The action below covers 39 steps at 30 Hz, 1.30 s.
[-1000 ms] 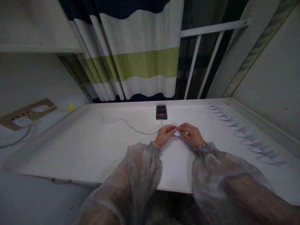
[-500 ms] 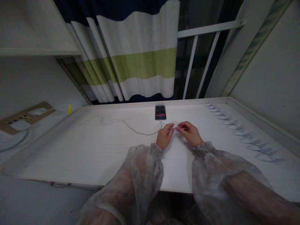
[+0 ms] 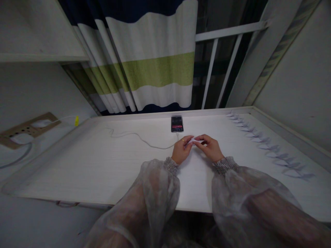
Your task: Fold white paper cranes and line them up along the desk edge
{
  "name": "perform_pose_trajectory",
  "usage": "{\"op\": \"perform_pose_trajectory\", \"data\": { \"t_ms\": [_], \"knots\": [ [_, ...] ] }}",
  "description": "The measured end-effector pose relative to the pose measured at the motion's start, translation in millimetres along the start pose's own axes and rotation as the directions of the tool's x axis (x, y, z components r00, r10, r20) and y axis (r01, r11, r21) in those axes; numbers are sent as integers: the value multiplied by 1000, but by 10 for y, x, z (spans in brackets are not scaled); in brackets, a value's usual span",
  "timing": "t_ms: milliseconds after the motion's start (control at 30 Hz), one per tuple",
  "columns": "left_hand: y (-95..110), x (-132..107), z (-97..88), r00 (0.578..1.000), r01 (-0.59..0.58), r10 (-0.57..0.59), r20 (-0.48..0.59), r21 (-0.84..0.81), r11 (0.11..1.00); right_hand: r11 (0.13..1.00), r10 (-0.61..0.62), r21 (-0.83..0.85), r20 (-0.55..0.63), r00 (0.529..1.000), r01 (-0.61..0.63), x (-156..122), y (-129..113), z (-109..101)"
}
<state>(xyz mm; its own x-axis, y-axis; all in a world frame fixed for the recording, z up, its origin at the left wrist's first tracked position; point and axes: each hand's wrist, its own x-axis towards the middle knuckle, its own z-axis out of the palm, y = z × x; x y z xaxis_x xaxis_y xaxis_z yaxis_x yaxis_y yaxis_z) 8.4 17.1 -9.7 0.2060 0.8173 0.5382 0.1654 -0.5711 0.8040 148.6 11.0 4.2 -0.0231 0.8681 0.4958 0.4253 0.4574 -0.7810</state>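
- One white counter (image 3: 103, 162) fills the middle of the view, with a raised lip along its far and right edges.
- One striped curtain (image 3: 155, 69), navy, white and green, hangs behind the far edge; a white railing (image 3: 219, 34) stands to its right.
- Two sheer sleeves (image 3: 155, 193) with gathered cuffs come in from the near edge.
- One row of folded papers (image 3: 269, 148) lies along the right side of the counter, running from far to near.
- One power strip (image 3: 28, 129) sits on the left wall, and a white cable (image 3: 139, 137) trails from that side across the counter to the phone.
- Left hand (image 3: 181, 151) and right hand (image 3: 210, 148) meet at the centre, just near of the phone, fingers closed in a pinch on the same piece.
- One phone (image 3: 177, 124) lies flat at far centre.
- One small white paper piece (image 3: 194, 140) is held between both hands, just above the counter.
- One ring (image 3: 183, 140) shows on a left finger.
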Motion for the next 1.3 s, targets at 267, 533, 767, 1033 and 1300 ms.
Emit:
{"op": "perform_pose_trajectory", "data": {
  "t_ms": [267,533,767,1033,1300],
  "knots": [
    [-5,9,-7,1000,-3,3,12,9,1000,1000,-7,30,-15,1000,8,-8,10,2],
    [-61,3,-23,996,69,-66,-67,38,997,989,-139,63,74,988,134,-1,-43,-39],
    [-42,16,-14,993,108,-107,-55,20,994,984,-174,-21,74,982,176,12,-32,-70],
    [-69,12,8,987,157,-157,-30,-9,988,997,-60,-57,10,998,61,5,-3,-60],
    [-99,28,23,981,191,-193,-3,-124,974,1000,-19,13,18,1000,19,0,-21,-65]
  ]
}}
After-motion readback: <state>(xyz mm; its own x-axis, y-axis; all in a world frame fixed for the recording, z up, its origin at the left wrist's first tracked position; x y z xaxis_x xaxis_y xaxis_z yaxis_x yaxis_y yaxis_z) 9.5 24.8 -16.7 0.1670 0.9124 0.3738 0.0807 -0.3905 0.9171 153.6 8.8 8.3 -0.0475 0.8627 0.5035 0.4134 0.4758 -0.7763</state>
